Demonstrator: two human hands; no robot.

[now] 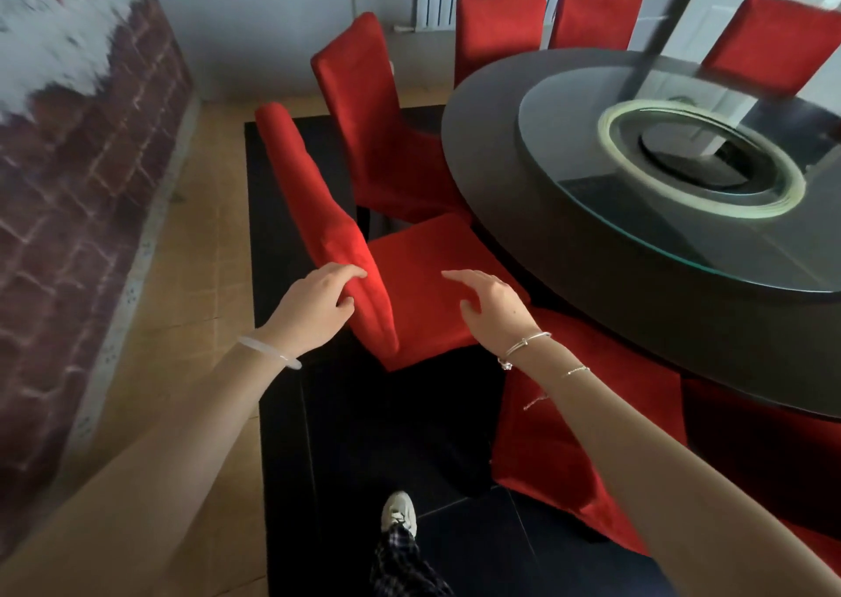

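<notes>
Left hand [318, 307] grips red chair [421, 255] back; round table [491, 141] just beside.

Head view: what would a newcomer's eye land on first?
The red chair at centre stands out first: the left hand grips the top of its backrest, and the right hand is open above the seat. To the right is a round dark table with a glass turntable, ringed by more red chairs.
</notes>
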